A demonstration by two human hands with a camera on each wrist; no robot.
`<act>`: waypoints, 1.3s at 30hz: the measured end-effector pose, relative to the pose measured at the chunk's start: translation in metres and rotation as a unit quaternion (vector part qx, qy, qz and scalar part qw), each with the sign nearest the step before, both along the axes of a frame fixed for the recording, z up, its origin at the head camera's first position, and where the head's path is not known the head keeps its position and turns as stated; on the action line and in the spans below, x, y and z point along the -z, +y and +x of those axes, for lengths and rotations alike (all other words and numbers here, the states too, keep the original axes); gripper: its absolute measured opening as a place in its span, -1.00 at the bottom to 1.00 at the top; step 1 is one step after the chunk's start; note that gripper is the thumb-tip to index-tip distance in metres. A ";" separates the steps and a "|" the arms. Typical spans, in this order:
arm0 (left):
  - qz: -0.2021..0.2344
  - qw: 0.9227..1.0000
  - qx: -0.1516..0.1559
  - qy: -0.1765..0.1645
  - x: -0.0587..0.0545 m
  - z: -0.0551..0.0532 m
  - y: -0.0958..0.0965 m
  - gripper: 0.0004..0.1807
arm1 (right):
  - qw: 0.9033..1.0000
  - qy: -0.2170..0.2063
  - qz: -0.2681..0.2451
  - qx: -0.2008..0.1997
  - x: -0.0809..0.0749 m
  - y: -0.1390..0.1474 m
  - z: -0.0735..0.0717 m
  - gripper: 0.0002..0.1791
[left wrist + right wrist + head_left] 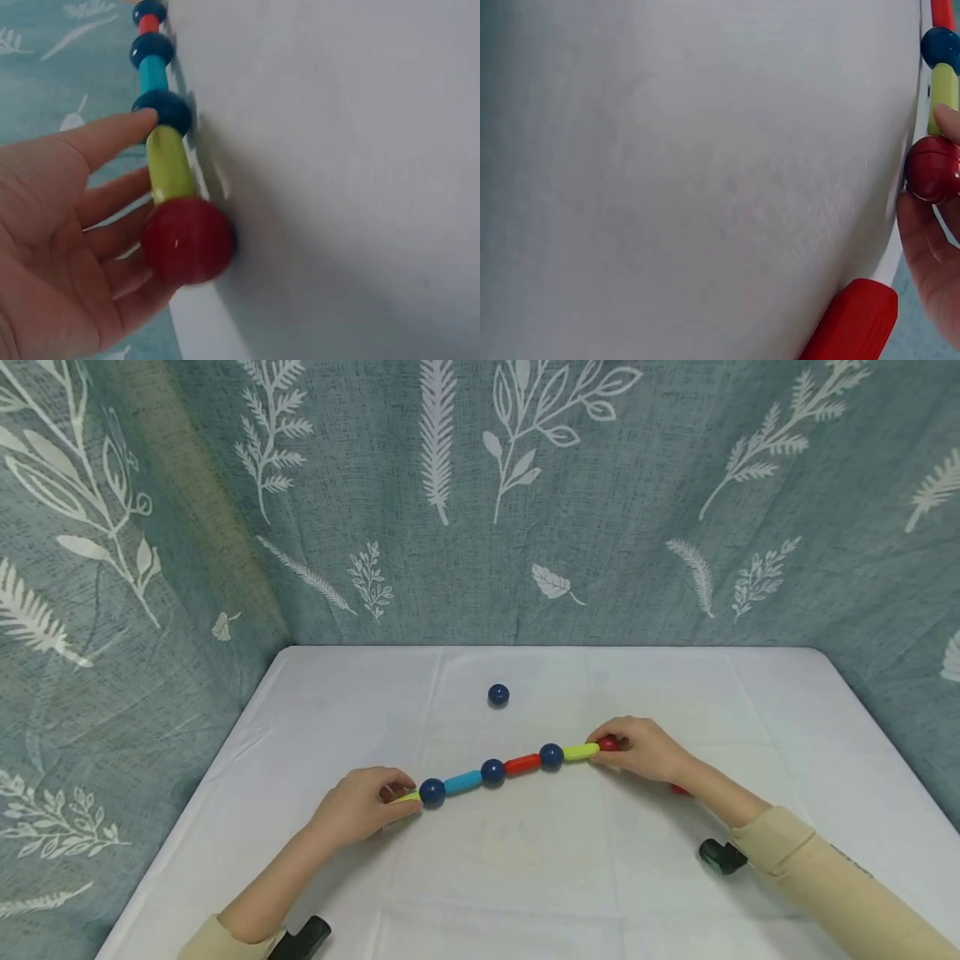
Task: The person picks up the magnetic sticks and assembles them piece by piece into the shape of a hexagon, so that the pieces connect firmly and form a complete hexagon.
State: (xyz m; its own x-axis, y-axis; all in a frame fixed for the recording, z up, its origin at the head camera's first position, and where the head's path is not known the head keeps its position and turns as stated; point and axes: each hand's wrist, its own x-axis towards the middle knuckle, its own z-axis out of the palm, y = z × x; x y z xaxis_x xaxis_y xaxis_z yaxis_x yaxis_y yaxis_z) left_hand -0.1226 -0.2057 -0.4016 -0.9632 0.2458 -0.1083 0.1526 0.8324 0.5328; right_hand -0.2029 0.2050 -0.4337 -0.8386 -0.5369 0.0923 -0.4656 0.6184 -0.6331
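A chain of toy balls and rods (522, 764) runs slantwise between the hands, with blue balls joined by a light blue rod (463, 782) and a red rod (522, 764). My left hand (362, 807) holds its left end at a yellow-green rod (170, 165), thumb against a blue ball (171, 112). A red ball (187, 241) caps that end. My right hand (647, 750) grips the other end, its fingers about a red ball (934, 169) and the thumb by a yellow-green rod (943, 97). Whether the chain touches the table cannot be told.
A loose blue ball (498, 695) lies behind the chain on the white-covered table (510, 877). Close to my right forearm lies a red rod (853, 321), mostly hidden in the head view. A leaf-patterned curtain (465, 568) hangs along the back and sides.
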 end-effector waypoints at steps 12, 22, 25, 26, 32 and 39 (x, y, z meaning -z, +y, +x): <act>0.006 0.999 -0.048 0.002 0.003 0.009 0.009 -0.83 | 0.999 0.005 -0.009 0.031 0.002 0.000 -0.008 -0.75; 0.115 0.990 -0.069 -0.044 0.019 0.020 0.033 -0.64 | 0.998 -0.021 -0.001 0.058 -0.003 -0.007 -0.009 -0.75; 0.150 0.984 -0.066 -0.075 0.020 0.023 0.039 -0.52 | 0.998 -0.024 0.003 0.066 -0.003 -0.009 -0.010 -0.74; 0.162 0.981 -0.063 -0.085 0.020 0.025 0.041 -0.49 | 0.997 -0.024 0.005 0.070 -0.003 -0.009 -0.011 -0.74; 0.197 0.974 -0.002 -0.111 0.021 0.031 0.050 -0.39 | 0.997 -0.009 0.005 0.074 -0.002 -0.013 -0.014 -0.75; 0.069 0.987 0.143 0.034 0.014 0.031 0.054 -0.65 | 0.998 -0.008 0.003 0.067 -0.001 -0.015 -0.015 -0.75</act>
